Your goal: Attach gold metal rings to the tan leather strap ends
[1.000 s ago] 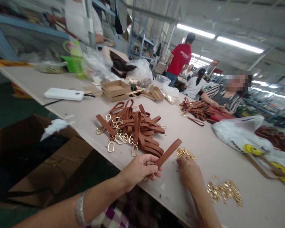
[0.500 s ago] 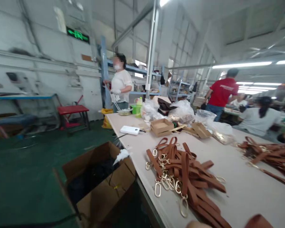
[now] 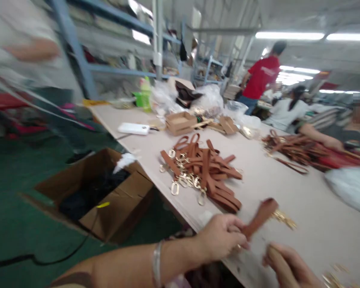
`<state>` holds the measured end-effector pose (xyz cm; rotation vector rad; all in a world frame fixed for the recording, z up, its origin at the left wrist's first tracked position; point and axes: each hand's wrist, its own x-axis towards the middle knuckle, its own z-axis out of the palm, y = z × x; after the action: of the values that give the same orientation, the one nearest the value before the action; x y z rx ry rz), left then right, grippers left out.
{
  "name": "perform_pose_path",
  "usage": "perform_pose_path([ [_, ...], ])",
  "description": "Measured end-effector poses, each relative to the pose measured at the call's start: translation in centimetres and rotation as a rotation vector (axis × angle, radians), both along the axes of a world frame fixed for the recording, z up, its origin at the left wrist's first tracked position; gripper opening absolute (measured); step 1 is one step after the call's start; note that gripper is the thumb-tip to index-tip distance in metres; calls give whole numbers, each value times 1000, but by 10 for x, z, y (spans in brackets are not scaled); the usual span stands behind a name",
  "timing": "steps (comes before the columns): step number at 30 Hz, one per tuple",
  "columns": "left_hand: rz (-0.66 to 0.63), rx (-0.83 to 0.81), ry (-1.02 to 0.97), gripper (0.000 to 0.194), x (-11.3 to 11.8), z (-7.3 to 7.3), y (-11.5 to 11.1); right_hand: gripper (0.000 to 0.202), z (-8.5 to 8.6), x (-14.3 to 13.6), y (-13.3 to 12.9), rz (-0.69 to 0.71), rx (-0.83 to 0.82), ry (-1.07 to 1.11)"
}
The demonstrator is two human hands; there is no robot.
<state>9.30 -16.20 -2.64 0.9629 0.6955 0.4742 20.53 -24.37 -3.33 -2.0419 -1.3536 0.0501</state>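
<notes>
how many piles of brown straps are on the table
2: a nearer pile just beyond the left hand, and a farther pile to the right, by a co-worker's forearm. More straps could be hidden behind the white plastic bag.

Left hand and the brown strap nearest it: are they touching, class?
Touching: the head view shows the left hand with its fingers closed on the near end of the brown strap.

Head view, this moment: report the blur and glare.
Head view, lower right: right hand and the brown strap in the left hand look blurred; head view, upper right: ceiling lights glare white; head view, left edge: person in white is smeared; head view, centre: strap pile reads clearer.
</notes>
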Motion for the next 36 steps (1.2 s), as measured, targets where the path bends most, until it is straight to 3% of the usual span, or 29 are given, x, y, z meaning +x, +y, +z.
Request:
perform_pose_path([
  [3, -68, 93, -61, 31, -4, 16, 2, 32, 7, 12, -25, 1, 36, 261],
  [6, -146, 136, -119, 28, -5, 15, 4, 27, 10, 8, -24, 36, 153, 587],
  [8, -167, 169, -143, 28, -5, 13, 2, 24, 10, 2, -20, 36, 171, 648],
  [20, -174, 483, -51, 34, -11, 13, 0, 25, 5, -9, -22, -18, 160, 645],
  [28, -216, 808, 83, 34, -13, 18, -2, 17, 2, -13, -28, -50, 245, 672],
  [33, -254, 882, 110, 31, -11, 18, -9, 16, 6, -15, -30, -88, 249, 634],
  [36, -256, 824, 90, 27, -7, 17, -12, 17, 10, -8, -34, -98, 225, 636],
])
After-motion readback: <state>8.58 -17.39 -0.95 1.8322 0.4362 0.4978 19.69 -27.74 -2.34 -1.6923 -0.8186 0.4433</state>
